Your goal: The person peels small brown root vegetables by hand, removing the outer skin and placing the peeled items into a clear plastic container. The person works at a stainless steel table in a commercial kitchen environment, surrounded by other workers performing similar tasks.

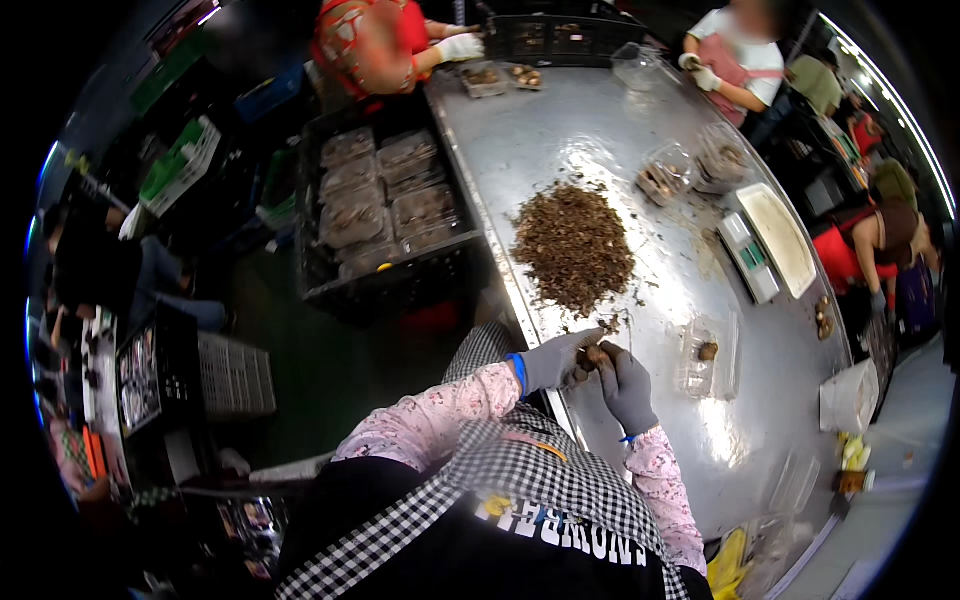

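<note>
Left hand [556, 358] and right hand [626, 388], both in grey gloves, are meeting over the near left edge of the metal table [560, 140]; together they are gripping a small brown root-like piece [594, 357], left fingers pinching it from the left, right fingers closing on it from the right. What the piece is exactly, cannot tell. Just beyond the hands, a pile of brown trimmings [573, 245] is lying on the table toward its left edge. Right of the hands, an open clear plastic box [706, 355] is sitting with one brown piece in it. Further along the right edge, a scale [770, 240] with a pale tray is standing, and more clear boxes [668, 172] are sitting beyond the pile. Off the left edge, a black crate [385, 210] is holding filled clear packs. At the far end, two other people's gloved hands [460, 46] are working
</note>
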